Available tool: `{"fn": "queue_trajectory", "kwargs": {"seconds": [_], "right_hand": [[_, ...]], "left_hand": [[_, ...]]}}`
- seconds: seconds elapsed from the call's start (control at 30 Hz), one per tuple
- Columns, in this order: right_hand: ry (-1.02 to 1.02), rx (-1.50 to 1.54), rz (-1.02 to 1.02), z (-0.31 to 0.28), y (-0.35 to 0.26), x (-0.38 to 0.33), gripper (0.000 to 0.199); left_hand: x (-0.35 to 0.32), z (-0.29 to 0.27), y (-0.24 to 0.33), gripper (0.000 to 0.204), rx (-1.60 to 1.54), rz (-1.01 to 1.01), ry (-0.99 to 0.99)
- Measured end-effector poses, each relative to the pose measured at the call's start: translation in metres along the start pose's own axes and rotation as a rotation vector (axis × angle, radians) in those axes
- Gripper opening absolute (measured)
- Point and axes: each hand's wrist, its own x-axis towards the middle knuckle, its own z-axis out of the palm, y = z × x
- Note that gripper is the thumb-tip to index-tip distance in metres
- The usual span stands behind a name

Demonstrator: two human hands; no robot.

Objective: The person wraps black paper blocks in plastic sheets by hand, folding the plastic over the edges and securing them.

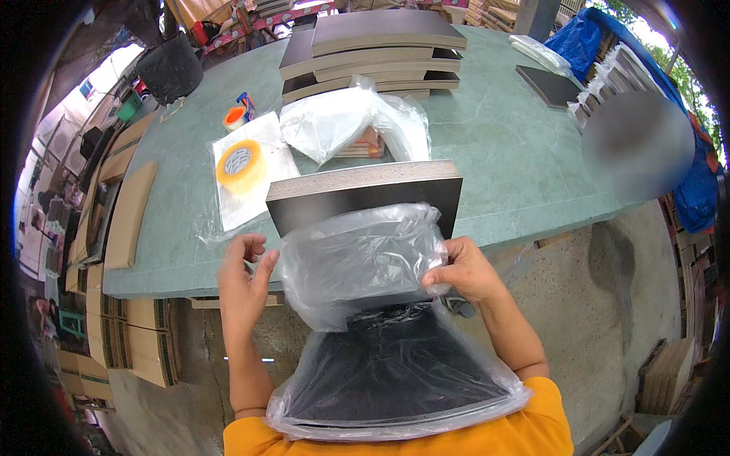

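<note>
Plastic bag (357,258): clear and crumpled, wider from left to right than from near to far; lies between the left hand (245,283) and the right hand (468,270), at the near edge of the green tabletop (517,156).
Nearer hand: the right, in contact with the bag's right edge; the left is just beside the opposite edge, contact uncertain.
Right hand grip: thumb and fingers pinch the film.
Left hand grip: fingers loosely curled, thumb apart, nothing visibly grasped.
Board block (365,196): dark face toward the person, pale layered edge uppermost; its long edge runs left to right, on the far side of the bag, whose film overlaps the lower part of the face.
Near wrapping: a clear sleeve (521,395) encloses a dark panel (403,365) against the orange shirt (517,429); whether panel and block are one piece cannot be told.
White plastic bundle (327,125): beyond the block, draped partly over a small reddish stack (369,144).
Yellow tape roll (224,169): on a white packet (270,190), left of the bundle.
Black bin (171,72): far left; contents indiscernible.
</note>
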Motion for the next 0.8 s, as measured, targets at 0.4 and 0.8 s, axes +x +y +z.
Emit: {"fn": "queue_trajectory", "kwargs": {"seconds": [0.4,0.8], "right_hand": [[-0.172,0.632,0.049,-0.043,0.025,-0.006,0.018],[-0.242,-0.432,-0.244,0.02,-0.02,0.005,0.039]], "left_hand": [[-0.031,0.029,-0.074,0.008,-0.229,-0.092,-0.044],[-0.003,0.067,0.03,0.028,-0.285,0.309,-0.194]]}}
